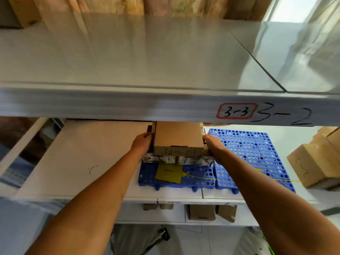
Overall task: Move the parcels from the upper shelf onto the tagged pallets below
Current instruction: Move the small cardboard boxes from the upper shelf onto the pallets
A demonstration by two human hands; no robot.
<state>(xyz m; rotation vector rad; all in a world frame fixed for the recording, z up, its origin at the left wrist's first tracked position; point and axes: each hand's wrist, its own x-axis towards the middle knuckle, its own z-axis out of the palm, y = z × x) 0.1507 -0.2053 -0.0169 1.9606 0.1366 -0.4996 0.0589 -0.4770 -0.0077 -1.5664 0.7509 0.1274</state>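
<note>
A brown cardboard parcel (pixel 178 139) with handwritten numbers on its front sits on top of printed white boxes (pixel 191 160), stacked on the left blue perforated pallet (pixel 147 174). My left hand (pixel 142 141) presses its left side and my right hand (pixel 213 145) its right side. A yellow tag (pixel 168 173) lies on that pallet's front, with a yellow tie trailing right. A second blue pallet (pixel 250 153) lies bare to the right. The upper shelf (pixel 147 57) above is blurred, with parcels (pixel 110 5) at its back.
The upper shelf's front beam (pixel 165 105) carries labels "3-3" and "3-2" and hides the parcel's rear. Brown boxes (pixel 312 162) stand at the right of the lower shelf. Smaller boxes (pixel 202 212) sit on a shelf beneath.
</note>
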